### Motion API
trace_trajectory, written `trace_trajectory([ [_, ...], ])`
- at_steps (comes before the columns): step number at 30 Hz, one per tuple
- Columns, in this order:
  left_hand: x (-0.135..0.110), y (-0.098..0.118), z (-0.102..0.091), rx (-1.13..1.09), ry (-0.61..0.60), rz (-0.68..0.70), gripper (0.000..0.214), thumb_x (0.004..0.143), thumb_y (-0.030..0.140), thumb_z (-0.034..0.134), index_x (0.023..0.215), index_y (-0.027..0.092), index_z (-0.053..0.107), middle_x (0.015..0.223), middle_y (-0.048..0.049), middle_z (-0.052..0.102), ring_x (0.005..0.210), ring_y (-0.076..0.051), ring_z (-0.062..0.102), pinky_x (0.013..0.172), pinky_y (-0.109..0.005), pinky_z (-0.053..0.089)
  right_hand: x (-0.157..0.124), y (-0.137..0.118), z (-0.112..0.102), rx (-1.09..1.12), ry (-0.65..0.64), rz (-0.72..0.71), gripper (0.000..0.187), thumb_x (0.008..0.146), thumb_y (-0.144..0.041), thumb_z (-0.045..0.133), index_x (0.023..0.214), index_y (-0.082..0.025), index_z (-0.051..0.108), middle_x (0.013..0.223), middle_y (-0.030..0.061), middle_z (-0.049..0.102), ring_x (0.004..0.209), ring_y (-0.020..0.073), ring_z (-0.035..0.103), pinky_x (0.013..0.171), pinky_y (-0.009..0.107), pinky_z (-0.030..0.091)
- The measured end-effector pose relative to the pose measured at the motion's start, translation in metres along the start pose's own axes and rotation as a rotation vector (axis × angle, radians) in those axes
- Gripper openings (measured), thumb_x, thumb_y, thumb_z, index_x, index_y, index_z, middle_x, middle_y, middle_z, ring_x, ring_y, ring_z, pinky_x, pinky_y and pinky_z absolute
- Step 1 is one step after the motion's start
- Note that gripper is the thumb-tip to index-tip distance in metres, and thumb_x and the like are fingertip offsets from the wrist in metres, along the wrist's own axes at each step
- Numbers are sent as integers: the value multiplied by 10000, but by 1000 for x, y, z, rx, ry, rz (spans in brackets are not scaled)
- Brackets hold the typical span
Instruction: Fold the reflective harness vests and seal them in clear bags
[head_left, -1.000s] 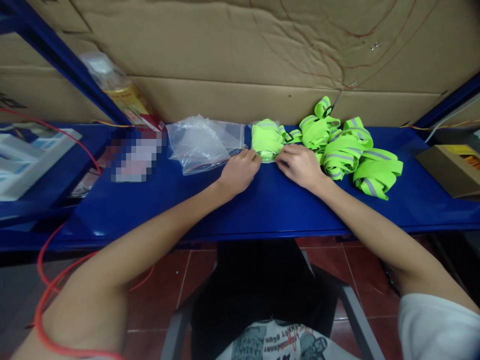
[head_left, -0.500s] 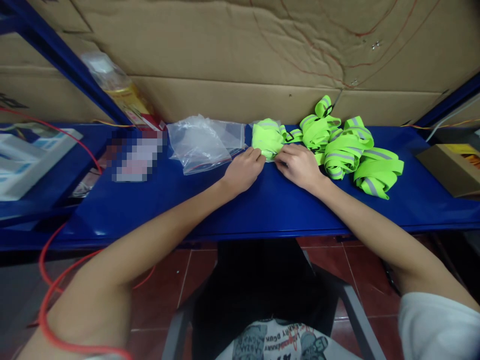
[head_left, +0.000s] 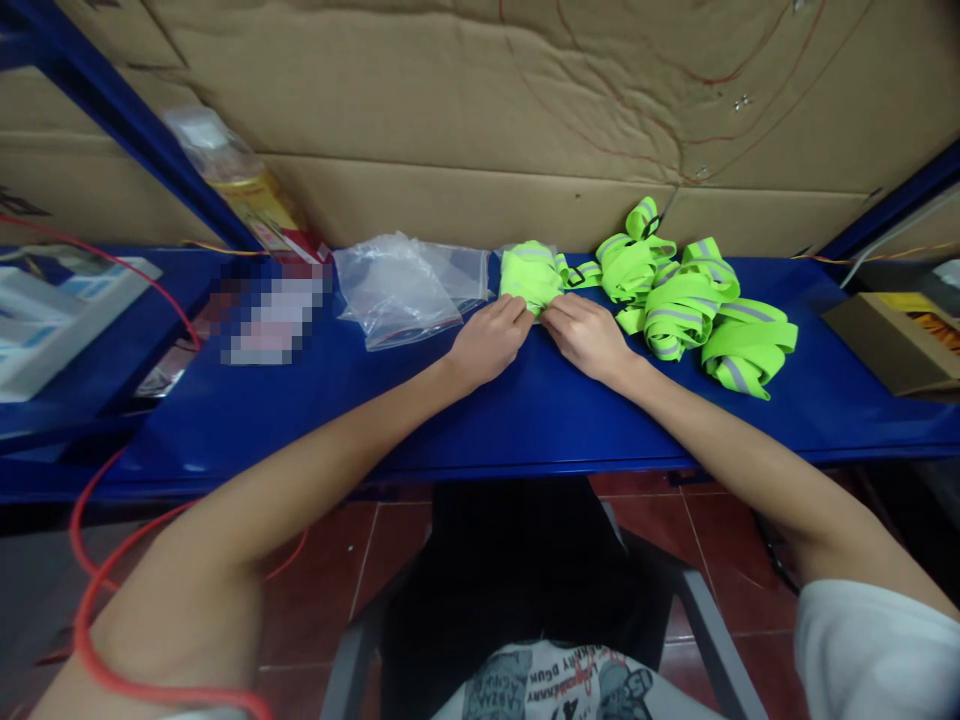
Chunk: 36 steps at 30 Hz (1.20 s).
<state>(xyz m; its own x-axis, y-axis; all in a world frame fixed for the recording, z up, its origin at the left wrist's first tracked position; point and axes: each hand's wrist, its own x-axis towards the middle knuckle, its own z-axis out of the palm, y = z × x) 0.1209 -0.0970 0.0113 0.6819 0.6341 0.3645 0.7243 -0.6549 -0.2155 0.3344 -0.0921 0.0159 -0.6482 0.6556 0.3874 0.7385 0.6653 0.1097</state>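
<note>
A folded bundle of neon-green reflective strap (head_left: 531, 265) sits in a clear plastic bag (head_left: 550, 247), most of which is hidden by my fingers and the strap. At the bag's near left edge, my left hand (head_left: 491, 335) is closed in a pinch. My right hand (head_left: 589, 335) pinches the same near edge from the right, its fingertips close to the left ones. A strap end with a black buckle (head_left: 575, 276) sticks out on the right. Several loose bundles of the same strap (head_left: 682, 300) lie right of my right hand.
Empty clear zip bags (head_left: 409, 290) lie to the left on the blue table (head_left: 360, 410). A bottle with yellow liquid (head_left: 259, 205) leans at the back left. An open cardboard box (head_left: 885, 340) stands at the right. Red cable (head_left: 90, 610) loops by my left arm.
My right hand has shifted slightly left, nearer my left hand, its fingers closing along the bag's near edge. My left hand stays in place.
</note>
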Motion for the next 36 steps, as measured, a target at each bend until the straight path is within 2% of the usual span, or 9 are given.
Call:
trace_trajectory([
  [4,1,-1,1,-10,0,-1,352,1121,123,401,1094,71,749,1070,-179,721,1087,-300,685,973,-414,577,0,0,2,9,30,9,368,1141,-212,459,1005,-131,791,1003,150,746,947,280,614,839,394,450],
  [9,2,2,-1,-42,4,-12,335,1135,178,434,1091,79,751,1078,-175,729,1107,-295,698,986,-408,579,1,-3,1,50,10,51,252,1099,-194,557,1019,-139,790,1041,147,744,988,280,610,841,384,453],
  [12,3,2,0,-55,2,-29,341,1145,227,449,1097,82,753,1092,-180,729,1105,-298,697,968,-412,575,2,-3,2,65,-1,49,305,1120,-180,503,994,-150,779,1024,137,733,962,271,594,837,377,443],
  [20,6,-3,6,-48,1,4,330,1123,156,445,1052,93,762,1042,-170,735,1038,-288,689,899,-404,576,5,2,6,8,-16,12,365,1151,-217,439,1024,-147,774,1001,137,730,948,271,597,828,381,413],
  [26,7,-2,1,-48,-2,-67,307,1117,162,441,1121,107,744,1116,-180,735,1106,-312,681,892,-423,565,4,3,1,-7,-6,119,273,1107,-217,539,1027,-143,789,1037,147,762,970,282,645,793,376,415],
  [30,8,-1,4,-47,1,-95,284,1109,163,452,1136,110,729,1123,-179,735,1096,-316,679,860,-420,552,9,7,4,-14,-87,71,297,1109,-147,484,1064,-115,776,1072,167,766,964,278,647,823,370,421],
  [36,12,2,10,-20,-42,-179,268,1105,167,481,1173,91,729,1156,-185,738,1099,-321,694,828,-403,539,31,10,10,-114,-212,-16,319,1073,-38,450,1136,-67,761,1126,206,766,982,286,643,811,371,417],
])
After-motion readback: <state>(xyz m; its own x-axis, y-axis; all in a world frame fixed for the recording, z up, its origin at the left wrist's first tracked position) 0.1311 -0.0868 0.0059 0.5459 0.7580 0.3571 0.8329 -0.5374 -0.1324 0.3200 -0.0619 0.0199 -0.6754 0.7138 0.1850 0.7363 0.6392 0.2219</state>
